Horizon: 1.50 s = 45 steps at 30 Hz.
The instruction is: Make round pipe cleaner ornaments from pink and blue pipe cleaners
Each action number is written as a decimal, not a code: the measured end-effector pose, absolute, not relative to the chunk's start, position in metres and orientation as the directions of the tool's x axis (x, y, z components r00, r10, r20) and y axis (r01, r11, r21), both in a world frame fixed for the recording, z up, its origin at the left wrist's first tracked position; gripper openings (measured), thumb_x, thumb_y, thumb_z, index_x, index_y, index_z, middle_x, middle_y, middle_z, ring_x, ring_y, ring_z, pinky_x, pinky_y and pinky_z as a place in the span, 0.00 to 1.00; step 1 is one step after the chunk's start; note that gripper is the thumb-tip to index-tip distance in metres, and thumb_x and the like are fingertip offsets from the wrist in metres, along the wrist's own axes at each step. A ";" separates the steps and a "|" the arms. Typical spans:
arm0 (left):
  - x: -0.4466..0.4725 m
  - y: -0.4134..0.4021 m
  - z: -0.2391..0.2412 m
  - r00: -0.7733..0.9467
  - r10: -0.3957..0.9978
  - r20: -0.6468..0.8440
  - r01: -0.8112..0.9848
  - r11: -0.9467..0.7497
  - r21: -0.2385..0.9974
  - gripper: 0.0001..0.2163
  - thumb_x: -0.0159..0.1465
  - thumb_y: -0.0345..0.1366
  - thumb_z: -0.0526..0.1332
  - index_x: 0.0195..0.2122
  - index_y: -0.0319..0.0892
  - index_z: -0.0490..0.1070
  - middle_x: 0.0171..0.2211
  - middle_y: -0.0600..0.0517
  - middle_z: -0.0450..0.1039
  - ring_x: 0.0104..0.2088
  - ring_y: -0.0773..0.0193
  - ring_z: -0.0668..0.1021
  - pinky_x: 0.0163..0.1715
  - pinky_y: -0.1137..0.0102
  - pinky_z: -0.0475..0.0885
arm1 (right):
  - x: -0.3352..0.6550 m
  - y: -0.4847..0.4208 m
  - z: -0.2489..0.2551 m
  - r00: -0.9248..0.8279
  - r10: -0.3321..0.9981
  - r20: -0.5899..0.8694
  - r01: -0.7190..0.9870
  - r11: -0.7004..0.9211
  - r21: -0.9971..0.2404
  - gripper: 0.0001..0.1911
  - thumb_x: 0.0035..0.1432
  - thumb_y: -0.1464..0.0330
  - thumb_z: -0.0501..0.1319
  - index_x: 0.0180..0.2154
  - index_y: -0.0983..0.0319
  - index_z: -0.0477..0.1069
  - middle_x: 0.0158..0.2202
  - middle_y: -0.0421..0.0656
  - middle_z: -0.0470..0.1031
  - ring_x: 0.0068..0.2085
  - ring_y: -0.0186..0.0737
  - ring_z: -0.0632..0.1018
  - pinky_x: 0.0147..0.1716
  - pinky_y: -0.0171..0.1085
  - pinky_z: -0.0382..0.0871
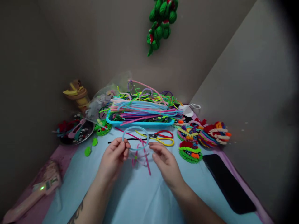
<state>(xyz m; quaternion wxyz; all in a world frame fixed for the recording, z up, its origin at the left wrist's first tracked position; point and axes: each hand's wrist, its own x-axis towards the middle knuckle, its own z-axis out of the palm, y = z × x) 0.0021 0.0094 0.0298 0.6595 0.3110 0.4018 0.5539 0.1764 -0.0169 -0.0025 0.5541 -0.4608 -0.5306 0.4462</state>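
A light blue pipe cleaner ring (135, 127) is raised over the blue cloth, its left side pinched in the fingers of my left hand (116, 152). My right hand (164, 160) is beside the ring's right edge, thumb and curved fingers apart; whether a fingertip touches the ring I cannot tell. Under and behind the ring lie a magenta pipe cleaner (147, 161), a small pink and lilac looped flower shape (135, 157) with a green centre, and a dark pipe cleaner (114, 142). Scissors (167, 140) with red and yellow handles rest just beyond my right hand.
Many coloured pipe cleaners fill a blue tray (140, 125) at the back. Pipe cleaner animal heads (190, 152) and a phone (229, 183) lie right. Left are a metal bowl (87, 132), green pieces (87, 151) and a pink glue gun (44, 189).
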 end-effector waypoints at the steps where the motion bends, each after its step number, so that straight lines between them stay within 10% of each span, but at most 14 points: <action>1: 0.005 0.007 0.029 0.106 0.975 -0.194 -0.429 0.221 0.876 0.08 0.56 0.37 0.63 0.31 0.39 0.68 0.27 0.54 0.69 0.19 0.76 0.65 0.18 0.80 0.60 | 0.178 -0.017 0.000 0.081 0.984 0.161 -0.039 0.165 -0.986 0.12 0.54 0.64 0.59 0.41 0.58 0.69 0.44 0.46 0.72 0.47 0.42 0.73 0.47 0.43 0.66; 13: 0.021 -0.003 0.029 0.332 0.902 -0.276 -0.049 0.309 0.950 0.18 0.55 0.48 0.61 0.41 0.40 0.69 0.31 0.48 0.75 0.28 0.66 0.74 0.27 0.74 0.64 | 0.185 -0.021 0.010 0.044 0.998 -0.051 0.174 -0.058 -0.983 0.13 0.55 0.60 0.57 0.27 0.62 0.72 0.16 0.36 0.66 0.20 0.32 0.67 0.19 0.30 0.59; 21: 0.022 -0.001 0.023 0.283 0.920 -0.270 0.132 0.241 0.961 0.12 0.53 0.44 0.62 0.29 0.39 0.69 0.24 0.50 0.72 0.26 0.65 0.72 0.29 0.73 0.65 | 0.181 -0.023 0.004 0.081 0.997 0.011 0.106 0.003 -0.994 0.11 0.54 0.64 0.58 0.40 0.61 0.68 0.19 0.33 0.62 0.20 0.29 0.64 0.19 0.29 0.57; 35: 0.021 -0.005 0.032 0.288 0.943 -0.167 0.300 0.077 0.951 0.08 0.56 0.40 0.58 0.26 0.41 0.70 0.23 0.52 0.70 0.25 0.66 0.70 0.26 0.74 0.64 | 0.184 -0.023 0.013 0.081 0.945 0.318 0.356 0.271 -0.895 0.05 0.52 0.72 0.58 0.31 0.59 0.72 0.31 0.42 0.72 0.35 0.38 0.72 0.36 0.37 0.65; 45: 0.022 -0.008 0.034 0.357 0.922 -0.149 0.291 0.042 0.956 0.06 0.56 0.37 0.58 0.28 0.42 0.72 0.24 0.53 0.69 0.26 0.66 0.70 0.26 0.74 0.64 | 0.187 -0.023 0.014 -0.023 0.959 0.283 0.314 0.275 -0.908 0.05 0.53 0.73 0.57 0.28 0.60 0.70 0.28 0.40 0.70 0.33 0.36 0.72 0.33 0.35 0.65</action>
